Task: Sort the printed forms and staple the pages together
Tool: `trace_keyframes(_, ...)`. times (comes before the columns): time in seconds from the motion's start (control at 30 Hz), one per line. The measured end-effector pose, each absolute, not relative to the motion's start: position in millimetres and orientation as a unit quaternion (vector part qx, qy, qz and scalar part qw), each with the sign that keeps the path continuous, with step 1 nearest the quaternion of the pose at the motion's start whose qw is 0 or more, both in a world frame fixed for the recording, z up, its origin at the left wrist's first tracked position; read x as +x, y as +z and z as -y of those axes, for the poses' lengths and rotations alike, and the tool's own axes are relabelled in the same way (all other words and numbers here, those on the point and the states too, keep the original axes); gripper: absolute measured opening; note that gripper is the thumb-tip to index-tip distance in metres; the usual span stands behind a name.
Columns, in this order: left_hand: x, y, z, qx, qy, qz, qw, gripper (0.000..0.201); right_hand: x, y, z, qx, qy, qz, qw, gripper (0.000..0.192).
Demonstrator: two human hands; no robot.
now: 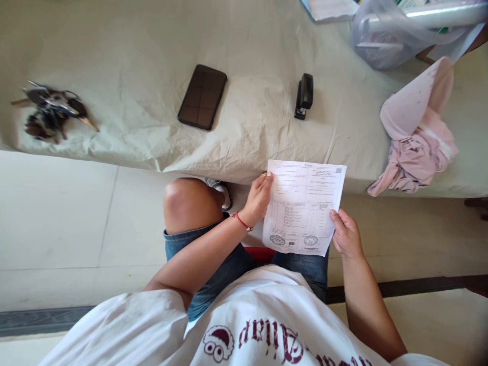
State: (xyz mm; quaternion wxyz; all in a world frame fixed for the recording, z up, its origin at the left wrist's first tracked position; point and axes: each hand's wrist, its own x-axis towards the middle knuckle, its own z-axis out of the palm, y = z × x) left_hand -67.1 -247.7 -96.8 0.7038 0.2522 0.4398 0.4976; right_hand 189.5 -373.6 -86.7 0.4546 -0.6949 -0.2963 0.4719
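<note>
A printed sheet of paper point(301, 203) with text, a table and round stamps is held over my lap, at the table's front edge. My left hand point(259, 198) grips its left edge, the thumb lying on top. On the opposite side, my right hand point(346, 233) pinches the lower right edge, thumb on the front. The fingers behind the sheet are hidden. Beyond the paper, a black stapler point(304, 96) lies on the covered table. A black phone point(203, 96) rests to the left of the stapler, screen up.
A bunch of keys point(53, 109) lies on the left of the cloth-covered table point(133, 56). At the right is a crumpled pink cloth point(415, 147). A plastic bag point(381, 40) with contents and some papers point(331, 9) are at the back right.
</note>
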Motion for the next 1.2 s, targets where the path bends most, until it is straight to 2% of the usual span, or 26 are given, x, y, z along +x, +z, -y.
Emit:
trace_keyframes(0.3,-69.1,-93.3,248.7,0.246,0.482,-0.419,0.729,0.055,189.0,-89.7,388.7,-0.707,0.465,0.294,0.444,0.058)
trace_keyframes(0.53,-70.8,-92.0,251.1,0.287,0.447,-0.398,0.748,0.063,190.3,-89.2,375.7,-0.717,0.390,0.278,0.506,0.054)
trace_keyframes(0.77,-73.8,-93.5,256.9,0.335,0.446,-0.426,0.712,0.053,181.9,-87.7,362.2,-0.708,0.386,0.277,0.523,0.048)
trace_keyframes(1.2,-77.7,-94.0,258.8,0.333,0.425,-0.422,0.728,0.060,180.2,-85.9,343.5,-0.716,0.333,0.291,0.540,0.046)
